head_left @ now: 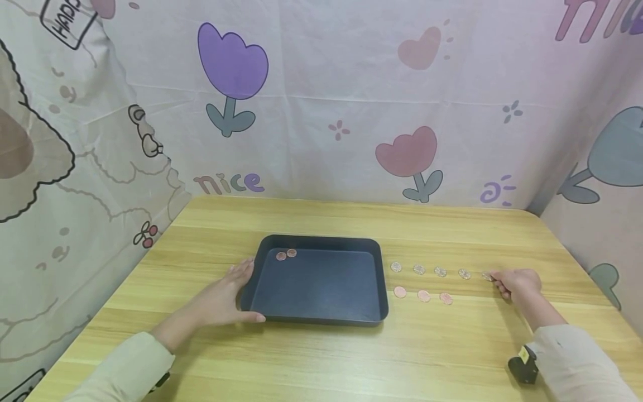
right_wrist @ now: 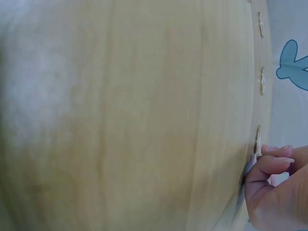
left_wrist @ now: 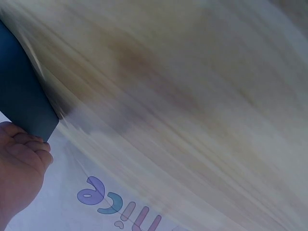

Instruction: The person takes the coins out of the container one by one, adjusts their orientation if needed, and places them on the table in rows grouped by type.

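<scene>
A dark rectangular baking tray point(head_left: 321, 321) stands on the table, with two copper coins point(head_left: 286, 255) lying inside at its back left. My left hand point(head_left: 221, 298) holds the tray's left side, thumb round the front corner and fingers against the left wall. In the left wrist view the fingers point(left_wrist: 38, 147) touch the tray's outer wall point(left_wrist: 29, 86). To the right of the tray, several silver coins point(head_left: 440, 272) form a row, with three copper coins point(head_left: 423, 296) in front. At the row's right end my right hand point(head_left: 519, 285) pinches a silver coin point(head_left: 487, 276), partly covered by the fingertips.
The wooden table point(head_left: 326, 363) reaches back to a printed cloth point(head_left: 311, 67) hung behind it and along both sides. A black wrist camera point(head_left: 523, 365) sits by the right sleeve.
</scene>
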### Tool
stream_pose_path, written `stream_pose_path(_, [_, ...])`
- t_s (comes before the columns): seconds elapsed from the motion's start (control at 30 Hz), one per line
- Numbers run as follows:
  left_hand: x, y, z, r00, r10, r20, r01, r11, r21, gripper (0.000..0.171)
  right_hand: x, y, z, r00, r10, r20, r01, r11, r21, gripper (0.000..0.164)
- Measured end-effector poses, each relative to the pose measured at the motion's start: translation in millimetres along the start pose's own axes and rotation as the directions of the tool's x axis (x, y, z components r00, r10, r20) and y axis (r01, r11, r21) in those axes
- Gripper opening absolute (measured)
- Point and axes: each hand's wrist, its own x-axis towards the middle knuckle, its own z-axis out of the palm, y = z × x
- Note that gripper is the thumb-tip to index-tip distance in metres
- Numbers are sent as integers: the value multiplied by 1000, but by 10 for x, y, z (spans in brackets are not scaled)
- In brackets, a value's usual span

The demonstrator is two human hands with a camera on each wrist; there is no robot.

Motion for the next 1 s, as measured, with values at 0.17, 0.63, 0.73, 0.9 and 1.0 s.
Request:
stream_pose_path(0.17, [0, 2, -3, 1000, 3, -1, -3, 1000, -3, 117, -31, -35, -5, 999, -53, 7, 53, 999, -2, 24])
stream_pose_path(0.63, [5, -2, -1, 1000, 2, -3, -2, 1000, 6, 117, -423, -458, 409, 857, -502, 116, 501, 864, 44, 11])
stream_pose_path(0.73, [10, -10, 3, 1000, 7, -3, -7, 1000, 9, 117, -516, -570, 555, 839, -525, 142, 517, 851, 89, 10])
stream_pose_path(0.9, [13, -19, 10, 1000, 14, -7, -14, 1000, 15, 117, -645, -760, 826, 809, -559, 181, 553, 828, 88, 17])
stream_pose_path(1.0, [12, -18, 12, 1000, 15, -8, -15, 1000, 17, 118, -702, -875, 983, 790, -580, 198, 572, 814, 102, 15])
